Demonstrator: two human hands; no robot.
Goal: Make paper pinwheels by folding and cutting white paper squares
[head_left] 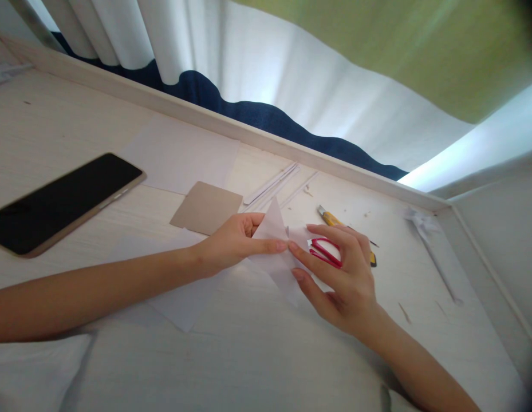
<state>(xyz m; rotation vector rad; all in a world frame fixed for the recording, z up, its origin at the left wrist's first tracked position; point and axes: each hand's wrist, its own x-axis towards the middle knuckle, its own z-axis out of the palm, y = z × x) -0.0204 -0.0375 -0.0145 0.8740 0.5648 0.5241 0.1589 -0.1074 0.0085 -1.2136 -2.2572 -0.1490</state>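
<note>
A piece of folded white paper [272, 224] with a pointed top is held up above the table between both hands. My left hand [233, 243] pinches its left side, thumb lying across the front and fingers behind. From the right, my right hand [349, 274] holds the paper too, the index fingertip pressing near its middle, close to the left thumb. Behind the right fingers lie scissors with red handles [326, 253], partly hidden. A yellow utility knife [329, 216] rests just beyond that hand.
A black-screened phone [63, 200] lies at the left. Nearby are a beige card square [207, 207], a white sheet [184, 151], thin paper strips [270, 184] and more paper [186, 312] under my left arm. A raised ledge [248, 134] runs along the back, below curtains.
</note>
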